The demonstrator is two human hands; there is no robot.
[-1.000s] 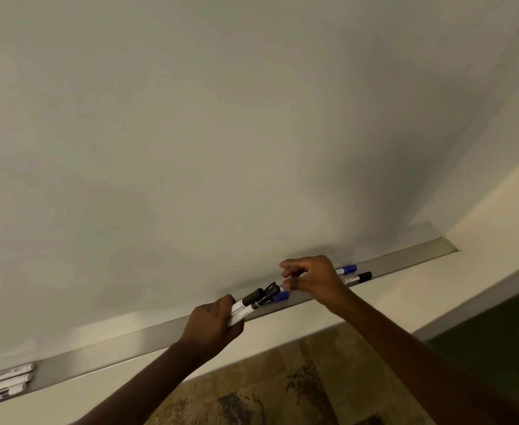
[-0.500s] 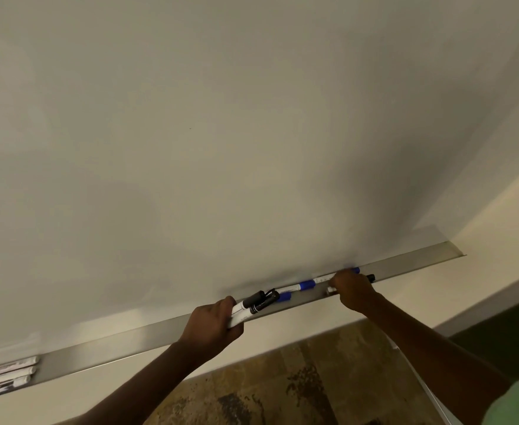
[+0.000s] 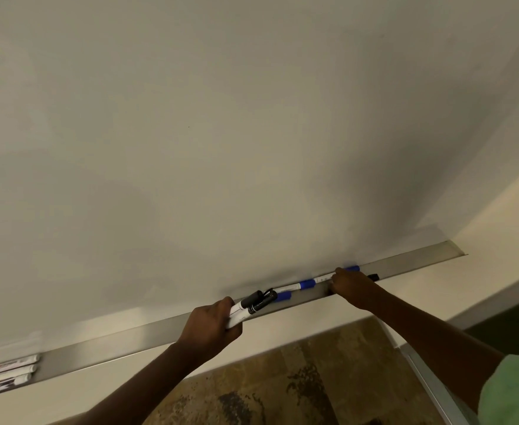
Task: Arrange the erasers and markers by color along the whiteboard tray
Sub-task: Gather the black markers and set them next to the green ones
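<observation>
Over tray (image 3: pixel 105 352): left hand (image 3: pixel 210 325) fisted around black-capped markers (image 3: pixel 250 305).

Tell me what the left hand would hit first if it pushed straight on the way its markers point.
Likely the loose blue-capped marker lying in the tray, just ahead of the black caps of the markers in the left hand. Depth is unclear.

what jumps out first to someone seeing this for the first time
Two bare arms reach up to a metal tray under a blank whiteboard. The left hand grips black-capped markers; the right hand rests on the tray among blue-capped markers. More markers lie far left.
</observation>
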